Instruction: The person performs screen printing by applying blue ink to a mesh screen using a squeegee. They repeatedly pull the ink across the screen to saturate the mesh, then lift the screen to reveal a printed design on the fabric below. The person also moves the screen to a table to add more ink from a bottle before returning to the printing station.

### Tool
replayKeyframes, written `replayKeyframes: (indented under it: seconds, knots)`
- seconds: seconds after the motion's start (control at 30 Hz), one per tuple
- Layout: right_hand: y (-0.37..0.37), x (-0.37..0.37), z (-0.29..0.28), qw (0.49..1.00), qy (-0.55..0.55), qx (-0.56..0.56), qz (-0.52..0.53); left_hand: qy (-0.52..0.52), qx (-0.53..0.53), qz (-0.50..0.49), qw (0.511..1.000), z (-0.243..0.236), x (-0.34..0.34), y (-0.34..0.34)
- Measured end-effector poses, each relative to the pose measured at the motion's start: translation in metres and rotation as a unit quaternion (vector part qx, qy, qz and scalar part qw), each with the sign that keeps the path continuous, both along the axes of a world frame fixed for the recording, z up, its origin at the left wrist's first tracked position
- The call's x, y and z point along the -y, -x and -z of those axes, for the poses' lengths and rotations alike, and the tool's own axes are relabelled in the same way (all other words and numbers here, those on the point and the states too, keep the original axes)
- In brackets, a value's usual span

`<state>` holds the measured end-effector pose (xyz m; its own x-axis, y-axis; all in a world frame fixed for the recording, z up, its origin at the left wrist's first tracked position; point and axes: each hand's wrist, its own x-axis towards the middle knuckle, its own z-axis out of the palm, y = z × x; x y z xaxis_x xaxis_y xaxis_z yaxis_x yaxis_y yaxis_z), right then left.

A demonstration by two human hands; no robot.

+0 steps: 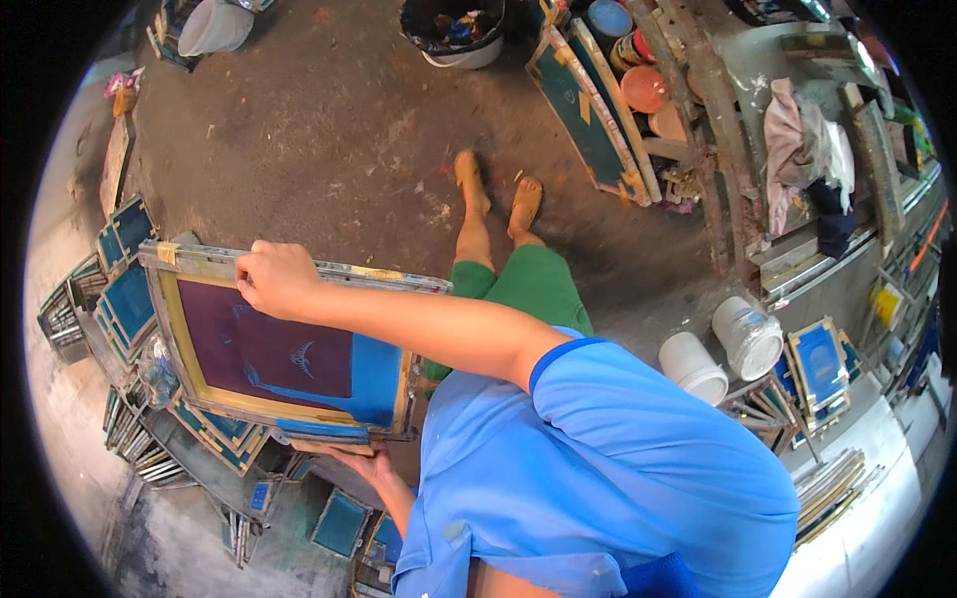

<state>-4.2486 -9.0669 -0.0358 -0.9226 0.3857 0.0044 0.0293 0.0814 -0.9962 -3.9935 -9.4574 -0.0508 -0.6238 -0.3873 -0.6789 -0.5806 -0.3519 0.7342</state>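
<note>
- you are holding the printing screen frame (pixel 284 344) at centre left; one hand (pixel 274 279) is curling closed over its top rail, and the other hand (pixel 364 461) is cupping the bottom edge from underneath.
- which hand is left or right is not something i can tell.
- that lower grip is looking shallow, so the frame could be slipping onto the stacked frames (pixel 209 434) below.

At frame left, both hands held a metal-framed printing screen with purple and blue mesh (pixel 284 349): right hand (pixel 274 279) gripped its top edge, left hand (pixel 357 460) its bottom.
</note>
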Motion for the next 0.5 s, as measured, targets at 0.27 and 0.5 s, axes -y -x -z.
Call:
replayKeyframes:
  seconds: [0.27,0.5]
  knots:
    - [0.052,-0.023,0.001,0.999,-0.005,0.039,-0.014,0.044,-0.025,-0.031,0.998,-0.018,-0.106,0.106]
    - [0.111,-0.049,-0.004,0.994,-0.021,0.053,0.096,-0.063,-0.073,0.101,0.99,0.024,-0.021,0.226]
